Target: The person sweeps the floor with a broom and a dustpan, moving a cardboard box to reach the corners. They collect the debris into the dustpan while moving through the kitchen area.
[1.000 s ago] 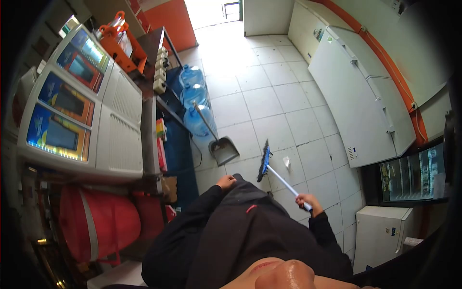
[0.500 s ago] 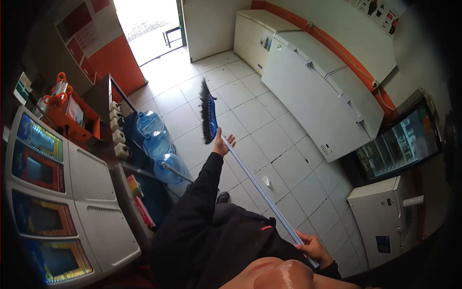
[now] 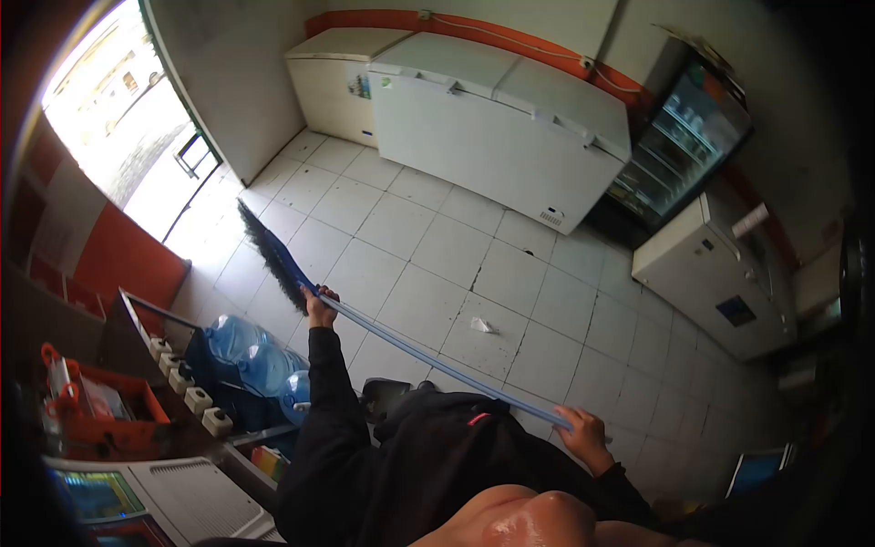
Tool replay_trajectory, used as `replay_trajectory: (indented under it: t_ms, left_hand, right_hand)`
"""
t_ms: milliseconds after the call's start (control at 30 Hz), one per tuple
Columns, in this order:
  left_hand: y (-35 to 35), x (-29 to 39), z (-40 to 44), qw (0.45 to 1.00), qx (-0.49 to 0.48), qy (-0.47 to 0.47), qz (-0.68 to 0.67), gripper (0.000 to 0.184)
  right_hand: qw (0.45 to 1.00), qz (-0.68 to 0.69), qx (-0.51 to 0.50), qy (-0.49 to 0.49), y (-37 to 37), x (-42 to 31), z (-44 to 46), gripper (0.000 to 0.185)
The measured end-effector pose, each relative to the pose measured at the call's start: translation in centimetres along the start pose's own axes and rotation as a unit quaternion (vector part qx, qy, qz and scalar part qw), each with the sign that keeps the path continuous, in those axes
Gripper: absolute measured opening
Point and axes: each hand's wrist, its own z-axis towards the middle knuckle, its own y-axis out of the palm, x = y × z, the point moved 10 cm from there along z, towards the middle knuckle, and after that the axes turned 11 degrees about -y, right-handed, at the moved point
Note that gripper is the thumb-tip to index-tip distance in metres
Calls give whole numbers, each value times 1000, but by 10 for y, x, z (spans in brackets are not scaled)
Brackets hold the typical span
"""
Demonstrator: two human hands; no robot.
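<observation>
A broom with a pale blue handle (image 3: 428,359) stretches across in front of my body, held off the floor. Its blue head with dark bristles (image 3: 270,255) points toward the doorway at upper left. My left hand (image 3: 319,306) is wrapped round the handle just below the head. Near the handle's other end, my right hand (image 3: 584,440) grips it, close to my right side. Beyond the handle, a crumpled white scrap (image 3: 484,325) lies on the tiled floor (image 3: 410,237).
Large blue water bottles (image 3: 246,346) stand at left beside a counter with an orange crate (image 3: 100,406). White chest freezers (image 3: 492,137) line the far wall. A glass-door fridge (image 3: 679,146) and a small white fridge (image 3: 711,273) are at right. A doorway (image 3: 137,128) stands open.
My view has turned to the right, and the broom now lies more crosswise in it. My left hand's fingers, partly spread before, have closed round the handle. My right hand still holds its end.
</observation>
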Motion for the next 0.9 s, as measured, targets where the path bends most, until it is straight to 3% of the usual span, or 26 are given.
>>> replay_trajectory:
  t_ms: [100, 133, 167, 200, 233, 267, 367, 400, 433, 467, 500, 567, 600, 667, 700, 767, 833, 900]
  left_hand:
    - [15, -26, 0, 999, -38, -1, 17, 45]
    - [23, -32, 0, 998, -66, 11, 17, 45]
    - [35, -34, -8, 996, -75, 15, -37, 44]
    - [44, -36, -5, 992, -116, 5, -45, 44]
    - [56, -37, -8, 986, -155, -4, -53, 43]
    - [65, -45, -9, 983, -173, -27, -59, 42]
    - [89, -69, -15, 985, -164, -39, -44, 41]
    - [88, -71, -11, 988, -152, -16, -28, 40]
    - [91, -78, -11, 987, -156, -20, -28, 40]
    - [90, -85, -10, 992, -127, -11, -8, 40]
    - [90, -94, -11, 995, -97, -1, 12, 41]
    - [98, -109, -20, 996, -80, 0, 26, 42]
    - [97, -113, -20, 996, -77, 3, 45, 42]
    - [96, -119, -23, 995, -63, 3, 72, 42]
    - [94, -119, -21, 995, -63, 3, 73, 42]
    - [94, -128, -20, 993, -89, -32, 75, 41]
    - [95, -134, -26, 994, -85, -39, 62, 41]
    - [101, -138, -35, 994, -83, -44, 50, 41]
  right_hand:
    - [999, -3, 33, 40, -4, -17, 16, 26]
    - [998, -20, 50, 10, -2, -22, 17, 25]
    - [998, -27, 55, 17, 4, -10, 14, 25]
    - [983, 148, -80, 74, 46, 11, 4, 27]
    - [916, 319, -207, 125, 77, 6, -10, 31]
    - [831, 403, -308, 230, 87, 6, -29, 34]
    - [811, 405, -326, 267, 90, 30, -39, 43]
    - [814, 403, -321, 269, 96, 33, -42, 43]
    - [953, 232, -128, 148, 64, 41, -13, 43]
    - [996, 37, 78, 13, 16, 17, 2, 44]
    - [996, 35, 82, 14, 11, 11, 4, 44]
    - [977, -5, -101, 187, 15, 20, 2, 49]
    - [977, -6, -100, 187, 16, 26, -1, 49]
    - [944, 131, -227, 201, 64, 42, -25, 58]
    - [944, 132, -227, 202, 80, 53, -33, 58]
    - [811, 379, -332, 298, 122, 36, -64, 60]
    - [787, 411, -325, 326, 120, 43, -70, 59]
    - [643, 512, -403, 403, 130, 41, -97, 56]
